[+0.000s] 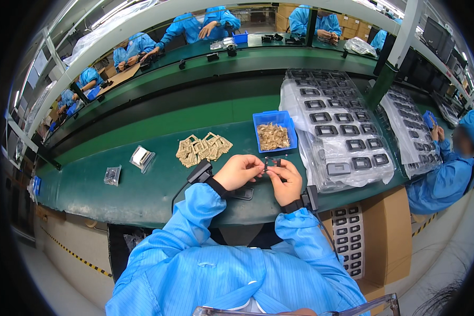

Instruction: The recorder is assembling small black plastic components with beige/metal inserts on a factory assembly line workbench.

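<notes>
Head view: only one angle here, looking straight down over the person's blue sleeves at a long green workbench (142,184).
Left hand (238,171): fingers curled in, tips pinching the left edge of a small black rectangular plastic frame part (273,163).
Right hand (285,181): also curled, thumb and fingers closed on the same part from the right and below, so both hands have it between them.
Where the part is: up off the bench, just in front of the person, a bit below the small blue plastic bin of tan bits (275,130).
Wrists: a black strap-on device on each, cable trailing from the left one.
Left of the bin: a loose pile of flat tan cardboard-looking pieces (202,148), then a small clear bag with something white in it (141,157), and further left another little clear bag with dark contents (112,175).
Right of the hands: clear plastic trays full of black rectangular frames (342,126), stacked and spreading out.
Lower right: brown cardboard box (387,231) with more of those trays inside.
Far right: a co-worker in a blue coat (447,176), hands up at a tray; can't tell what they've got.
</notes>
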Demonstrator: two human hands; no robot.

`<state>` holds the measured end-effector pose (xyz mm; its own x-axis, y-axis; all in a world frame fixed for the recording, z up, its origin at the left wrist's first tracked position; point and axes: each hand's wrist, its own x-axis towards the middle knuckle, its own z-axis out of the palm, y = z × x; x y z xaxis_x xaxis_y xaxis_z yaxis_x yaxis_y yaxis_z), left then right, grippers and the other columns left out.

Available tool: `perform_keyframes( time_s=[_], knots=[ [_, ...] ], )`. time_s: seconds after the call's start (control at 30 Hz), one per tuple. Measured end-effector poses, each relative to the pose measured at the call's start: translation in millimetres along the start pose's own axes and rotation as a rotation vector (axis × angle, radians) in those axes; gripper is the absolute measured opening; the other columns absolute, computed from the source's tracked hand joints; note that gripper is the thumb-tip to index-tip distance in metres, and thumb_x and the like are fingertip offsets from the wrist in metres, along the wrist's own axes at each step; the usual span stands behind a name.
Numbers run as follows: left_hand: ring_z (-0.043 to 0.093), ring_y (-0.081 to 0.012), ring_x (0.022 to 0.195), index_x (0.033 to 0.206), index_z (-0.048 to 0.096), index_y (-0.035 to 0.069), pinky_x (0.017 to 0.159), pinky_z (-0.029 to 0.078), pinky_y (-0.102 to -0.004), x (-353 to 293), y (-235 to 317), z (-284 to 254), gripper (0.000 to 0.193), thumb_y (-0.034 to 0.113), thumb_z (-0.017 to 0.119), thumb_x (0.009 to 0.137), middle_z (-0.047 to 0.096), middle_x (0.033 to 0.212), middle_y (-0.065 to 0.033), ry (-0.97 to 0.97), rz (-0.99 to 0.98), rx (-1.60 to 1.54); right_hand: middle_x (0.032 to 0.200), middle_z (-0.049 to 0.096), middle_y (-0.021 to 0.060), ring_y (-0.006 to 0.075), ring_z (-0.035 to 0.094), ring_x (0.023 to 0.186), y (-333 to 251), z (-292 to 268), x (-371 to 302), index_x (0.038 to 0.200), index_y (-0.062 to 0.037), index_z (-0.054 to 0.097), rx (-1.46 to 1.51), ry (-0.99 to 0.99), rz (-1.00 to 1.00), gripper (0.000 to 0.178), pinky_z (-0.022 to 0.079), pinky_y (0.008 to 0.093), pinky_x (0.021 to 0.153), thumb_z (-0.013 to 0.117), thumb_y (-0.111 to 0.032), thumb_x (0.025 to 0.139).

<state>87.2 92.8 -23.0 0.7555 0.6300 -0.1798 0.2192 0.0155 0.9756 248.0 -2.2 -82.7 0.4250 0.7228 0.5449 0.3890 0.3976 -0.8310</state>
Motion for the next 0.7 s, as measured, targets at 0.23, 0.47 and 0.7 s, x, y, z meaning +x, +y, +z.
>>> perform_keyframes(
  time_s=[0.23, 0.47, 0.7],
  knots=[
    [0.062, -0.0267, 0.082, 0.089, 0.06, 0.004, 0.068, 0.053, -0.0349, 12.0, 16.1, 13.8, 0.01, 0.009, 0.066, 0.083, 0.061, 0.085, -0.0088, 0.296, 0.724, 1.044, 0.119, 0.066, 0.0098, 0.0108, 0.063, 0.091, 20.4, -6.3, -0.5, 0.095, -0.0003, 0.072, 0.367, 0.025, 0.224, 0.009, 0.052, 0.0228, 0.069, 0.072, 0.001, 0.086],
    [0.065, -0.0328, 0.085, 0.087, 0.069, 0.005, 0.075, 0.053, -0.0424, 67.9, 17.6, -16.8, 0.012, 0.017, 0.069, 0.084, 0.067, 0.088, -0.0121, 0.574, 0.578, 1.13, 0.126, 0.061, 0.0099, 0.0109, 0.063, 0.094, 17.3, -4.9, 1.8, 0.099, -0.002, 0.07, 0.322, 0.154, 0.204, 0.011, 0.052, 0.0213, 0.068, 0.071, 0.0, 0.088],
    [0.069, -0.0254, 0.084, 0.107, 0.072, 0.006, 0.072, 0.054, -0.0345, 49.5, 23.6, -6.9, 0.024, 0.008, 0.067, 0.084, 0.071, 0.1, -0.0132, 0.556, 0.512, 0.664, 0.122, 0.061, 0.0099, 0.0114, 0.064, 0.093, 13.4, -6.8, 2.4, 0.096, -0.0027, 0.071, 0.167, 0.1, 0.15, 0.017, 0.051, 0.0198, 0.065, 0.078, -0.002, 0.081]
  ],
)
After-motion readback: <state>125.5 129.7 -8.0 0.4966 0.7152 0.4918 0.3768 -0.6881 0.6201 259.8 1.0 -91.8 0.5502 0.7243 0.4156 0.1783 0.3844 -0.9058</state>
